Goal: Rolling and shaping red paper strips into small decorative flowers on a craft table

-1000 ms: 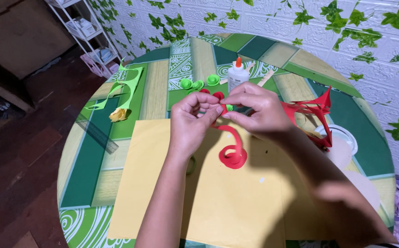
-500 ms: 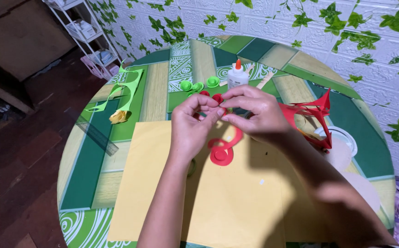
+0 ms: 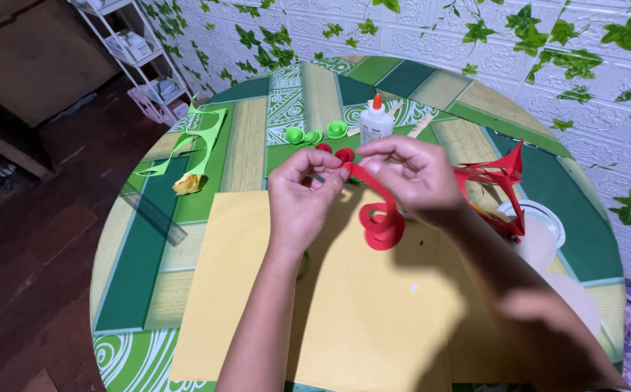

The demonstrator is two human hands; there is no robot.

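A home craft corner: a round surface [image 3: 134, 283] with a green patterned cover, a glue bottle [image 3: 377, 122], leaf-print wall covering [image 3: 584, 65], a white wire shelf [image 3: 141, 58], and dark tiled floor [image 3: 25, 290].

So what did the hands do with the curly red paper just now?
The red paper spiral first wound up shorter under the hands, then dropped and swung a little to the right. Both the left hand and the right hand kept pinching its top end; nothing was let go. The glue bottle, green paper rolls and yellow sheet stayed put.
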